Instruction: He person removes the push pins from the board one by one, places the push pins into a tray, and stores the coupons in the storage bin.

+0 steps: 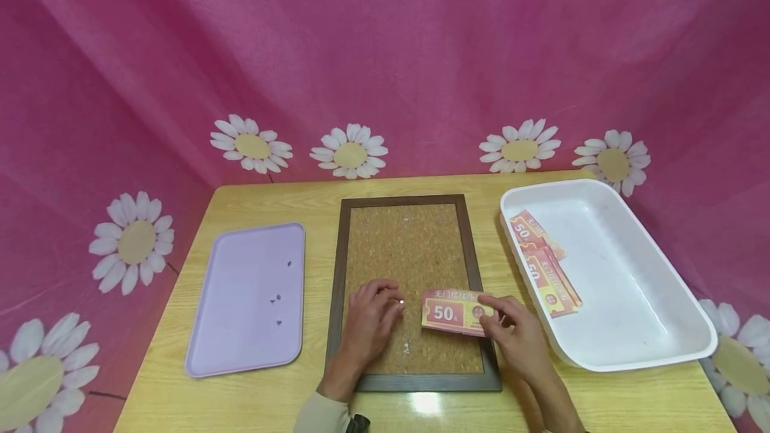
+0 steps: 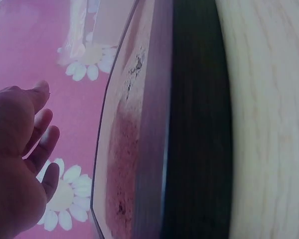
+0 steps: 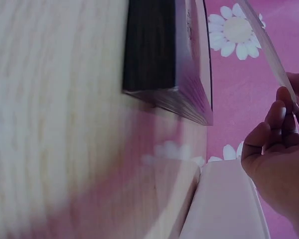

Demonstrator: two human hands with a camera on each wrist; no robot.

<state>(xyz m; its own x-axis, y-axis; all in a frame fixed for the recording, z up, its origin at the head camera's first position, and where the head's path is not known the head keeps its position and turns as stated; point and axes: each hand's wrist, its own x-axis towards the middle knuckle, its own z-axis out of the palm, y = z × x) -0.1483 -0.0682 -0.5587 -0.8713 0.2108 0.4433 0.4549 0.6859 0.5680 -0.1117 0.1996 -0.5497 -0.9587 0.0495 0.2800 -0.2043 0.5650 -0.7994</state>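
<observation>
My right hand (image 1: 514,333) pinches a red and yellow 50-yuan coupon (image 1: 444,313) by its right end, over the lower right of a corkboard (image 1: 409,252). In the right wrist view the coupon (image 3: 269,52) appears edge-on between thumb and fingers. Over the board's lower left, my left hand (image 1: 369,319) has thumb and forefinger together on a tiny shiny push pin (image 1: 402,301). A thin dark point shows at those fingertips in the left wrist view. The board has a dark brown frame (image 1: 339,286), and small clear bits (image 1: 406,347) show on its cork.
On the left lies a lavender tray (image 1: 240,326) with several small pins (image 1: 279,297). A deep white bin (image 1: 631,286) on the right holds more coupons (image 1: 550,279) along its left wall. A pink curtain with daisies (image 1: 385,52) hangs behind the wooden table (image 1: 319,219).
</observation>
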